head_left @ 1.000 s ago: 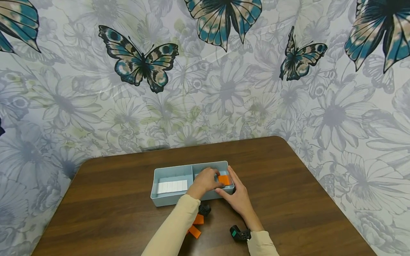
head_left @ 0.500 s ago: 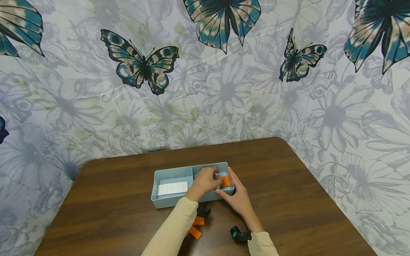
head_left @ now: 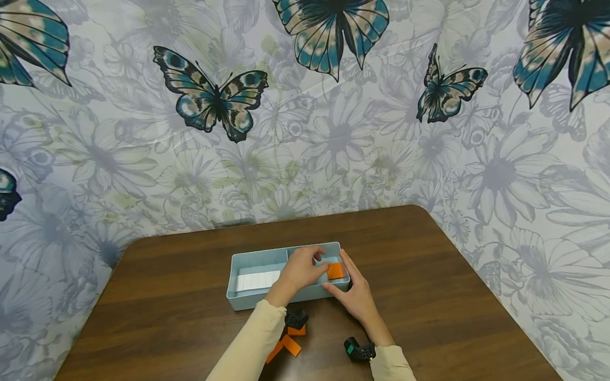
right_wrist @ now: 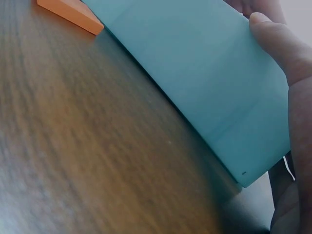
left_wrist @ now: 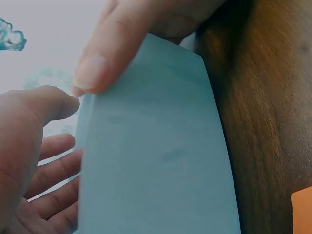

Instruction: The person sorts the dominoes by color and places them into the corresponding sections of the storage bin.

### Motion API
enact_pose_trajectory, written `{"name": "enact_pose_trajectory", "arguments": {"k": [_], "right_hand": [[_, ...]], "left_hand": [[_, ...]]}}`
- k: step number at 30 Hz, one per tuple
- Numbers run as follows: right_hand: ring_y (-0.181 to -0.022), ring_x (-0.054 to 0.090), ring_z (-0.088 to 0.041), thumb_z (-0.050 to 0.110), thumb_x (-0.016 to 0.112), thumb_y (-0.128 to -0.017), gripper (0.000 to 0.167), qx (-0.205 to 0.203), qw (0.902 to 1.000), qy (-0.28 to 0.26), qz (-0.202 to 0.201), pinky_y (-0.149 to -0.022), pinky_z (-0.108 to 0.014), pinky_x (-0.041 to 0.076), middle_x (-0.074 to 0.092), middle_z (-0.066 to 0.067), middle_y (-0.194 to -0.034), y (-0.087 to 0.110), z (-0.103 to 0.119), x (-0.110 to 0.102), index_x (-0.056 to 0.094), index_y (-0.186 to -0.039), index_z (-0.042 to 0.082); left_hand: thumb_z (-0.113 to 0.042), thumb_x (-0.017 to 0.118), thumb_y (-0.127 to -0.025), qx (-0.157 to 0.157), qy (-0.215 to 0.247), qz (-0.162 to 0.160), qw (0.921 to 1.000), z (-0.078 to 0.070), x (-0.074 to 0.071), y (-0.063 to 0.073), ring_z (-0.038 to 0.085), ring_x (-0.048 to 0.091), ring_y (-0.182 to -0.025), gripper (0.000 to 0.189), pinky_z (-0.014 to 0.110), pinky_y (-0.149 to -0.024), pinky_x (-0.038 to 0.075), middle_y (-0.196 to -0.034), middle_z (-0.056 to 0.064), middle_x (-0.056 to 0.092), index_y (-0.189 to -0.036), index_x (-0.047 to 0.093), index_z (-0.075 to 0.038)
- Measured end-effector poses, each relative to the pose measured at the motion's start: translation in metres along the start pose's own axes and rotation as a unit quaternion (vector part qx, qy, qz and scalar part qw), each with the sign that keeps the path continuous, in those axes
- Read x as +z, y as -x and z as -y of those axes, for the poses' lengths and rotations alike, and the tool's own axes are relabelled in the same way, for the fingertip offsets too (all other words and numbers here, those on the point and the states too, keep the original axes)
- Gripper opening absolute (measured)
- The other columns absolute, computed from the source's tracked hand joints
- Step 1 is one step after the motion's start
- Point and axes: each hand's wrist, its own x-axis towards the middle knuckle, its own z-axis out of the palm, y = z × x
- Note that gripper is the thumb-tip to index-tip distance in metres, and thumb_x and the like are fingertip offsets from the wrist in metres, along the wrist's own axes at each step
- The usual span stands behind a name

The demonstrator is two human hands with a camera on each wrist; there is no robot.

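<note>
A light blue two-compartment storage box [head_left: 257, 302] sits on the table. Several white blocks [head_left: 258, 280] line up in its left compartment, and orange blocks [head_left: 335, 271] stand at the right end of the other one. My left hand [head_left: 301, 269] hovers over the right compartment, fingers loosely bent, just left of the orange pieces; nothing shows between its fingers in the left wrist view. My right hand [head_left: 355, 293] holds the box's right end, its thumb [right_wrist: 275, 41] against the front wall and its fingers along the end side.
More loose orange blocks [head_left: 291, 345] lie on the brown wooden table [head_left: 443, 317] in front of the box, partly hidden by the left sleeve and the black wrist device [head_left: 296, 318]. A butterfly-patterned backdrop [head_left: 333, 132] rises behind the table.
My left hand has drawn back slightly to the left from the orange blocks in the box, leaving them in place. The right hand stays at the box's end.
</note>
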Motion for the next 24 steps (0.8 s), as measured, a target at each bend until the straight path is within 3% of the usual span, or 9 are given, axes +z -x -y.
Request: {"name": "enact_pose_trajectory", "arguments": {"k": [9,24], "right_hand": [[-0.152,0.034,-0.035,0.033,0.084,-0.087,0.091,-0.003,1.0,0.004,-0.005,-0.117,-0.066,0.032,0.032,-0.003,-0.168,0.0,0.0,0.001,0.035,-0.162,0.021],[-0.152,0.035,-0.034,0.033,0.085,-0.087,0.091,-0.002,1.0,0.005,-0.006,-0.118,-0.066,0.031,0.033,-0.007,-0.168,-0.001,0.002,0.001,0.036,-0.162,0.018]], "left_hand": [[-0.029,0.073,-0.097,0.025,0.026,-0.016,0.9992,-0.002,-0.012,0.017,0.028,0.069,-0.098,0.038,0.043,-0.084,0.059,-0.112,0.013,0.073,-0.125,0.07,-0.004],[-0.025,0.074,-0.096,0.077,0.043,-0.062,0.9942,0.004,-0.027,0.049,0.023,0.068,-0.093,0.03,0.039,-0.085,0.059,-0.106,0.004,0.072,-0.121,0.072,-0.009]]}}
